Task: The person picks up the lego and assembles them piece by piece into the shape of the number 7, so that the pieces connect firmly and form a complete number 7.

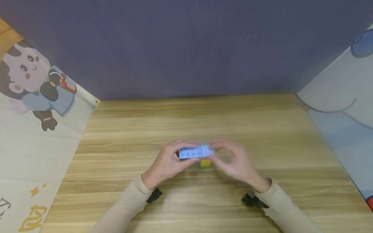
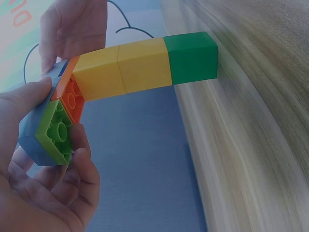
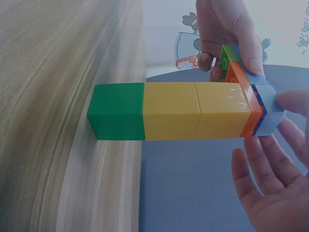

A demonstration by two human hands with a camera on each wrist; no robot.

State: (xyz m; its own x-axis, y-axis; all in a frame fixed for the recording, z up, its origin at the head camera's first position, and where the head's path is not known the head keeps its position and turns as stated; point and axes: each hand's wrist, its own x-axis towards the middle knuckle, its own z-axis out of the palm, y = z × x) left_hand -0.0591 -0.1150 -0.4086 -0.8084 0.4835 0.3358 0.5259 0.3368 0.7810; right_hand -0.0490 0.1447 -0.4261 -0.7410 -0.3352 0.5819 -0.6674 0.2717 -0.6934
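A tower of toy building bricks stands on the table. A green brick [image 3: 116,112] is its base, with two yellow bricks [image 2: 145,70] stacked above it. On those lies a flat orange brick [image 2: 71,96], which sticks out sideways. My left hand [image 1: 169,160] grips a long blue brick [image 1: 190,153] at the top, and a lime green brick [image 2: 57,133] is under its outer end. My right hand [image 1: 237,160] pinches a small light blue brick [image 3: 271,110] between thumb and fingers. This brick sits end to end with the long one, slightly tilted over the orange brick.
The wood-grain table [image 1: 131,123] spreads around the tower. Behind it rises a dark blue-grey wall [image 1: 186,48]. Printed cartoon panels [image 1: 73,129] flank both sides. A black wrist device [image 1: 154,195] is on each sleeve.
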